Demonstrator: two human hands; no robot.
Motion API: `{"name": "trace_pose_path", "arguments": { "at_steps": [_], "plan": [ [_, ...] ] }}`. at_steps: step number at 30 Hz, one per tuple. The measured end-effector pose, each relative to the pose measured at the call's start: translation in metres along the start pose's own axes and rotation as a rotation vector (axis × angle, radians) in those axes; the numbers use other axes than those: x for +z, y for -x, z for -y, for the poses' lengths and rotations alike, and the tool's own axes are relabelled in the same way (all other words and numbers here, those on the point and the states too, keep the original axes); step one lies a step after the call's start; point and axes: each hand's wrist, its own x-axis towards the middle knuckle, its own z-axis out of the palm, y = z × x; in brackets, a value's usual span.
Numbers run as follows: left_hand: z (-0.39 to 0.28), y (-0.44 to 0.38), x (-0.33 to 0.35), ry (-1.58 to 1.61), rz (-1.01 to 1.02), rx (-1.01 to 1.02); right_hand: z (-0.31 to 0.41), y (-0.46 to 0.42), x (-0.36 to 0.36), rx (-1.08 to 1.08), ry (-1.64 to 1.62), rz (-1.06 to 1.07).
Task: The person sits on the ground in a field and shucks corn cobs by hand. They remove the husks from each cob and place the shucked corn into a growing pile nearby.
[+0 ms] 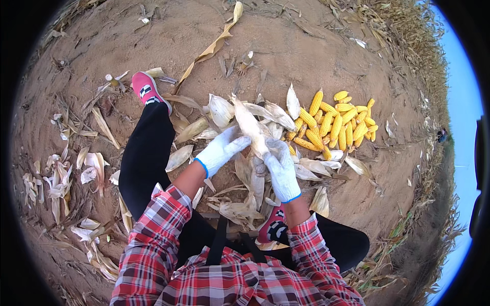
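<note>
Both hands wear white knit gloves with blue cuffs. An ear of corn in a pale dry husk [250,126] lies between them, its pointed tip away from me. My right hand [281,164] is closed around the husk's lower end. My left hand [226,147] is at the ear's left side, thumb and fingertips close to it; whether it grips the husk is unclear. Loose dry husks [220,111] lie about and beneath the ear. Just right of them is a pile of husked yellow corn cobs [337,122].
My pink shoe [147,90] rests on the bare soil at the upper left, the other below my hands. Husk scraps [59,183] are scattered at the left. A long dry leaf [208,51] stretches ahead. Dry corn plants [413,38] stand at the upper right.
</note>
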Motion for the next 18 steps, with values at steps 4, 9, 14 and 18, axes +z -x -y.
{"name": "trace_pose_path", "arguments": {
  "at_steps": [4, 9, 14, 18],
  "plan": [
    [-0.002, 0.017, -0.003, 0.297, -0.047, -0.070, -0.024, 0.013, 0.011, -0.167, 0.605, 0.119],
    [-0.002, 0.029, 0.000, -0.218, -0.088, 0.046, 0.014, 0.014, 0.010, -0.105, 0.357, 0.011],
    [-0.015, 0.042, 0.011, -0.427, -0.050, 0.104, 0.050, -0.011, 0.019, -0.305, 0.469, -0.128],
    [-0.017, 0.044, 0.019, -0.518, -0.099, 0.113, 0.058, -0.007, 0.027, -0.371, 0.558, -0.146]
  ]
}}
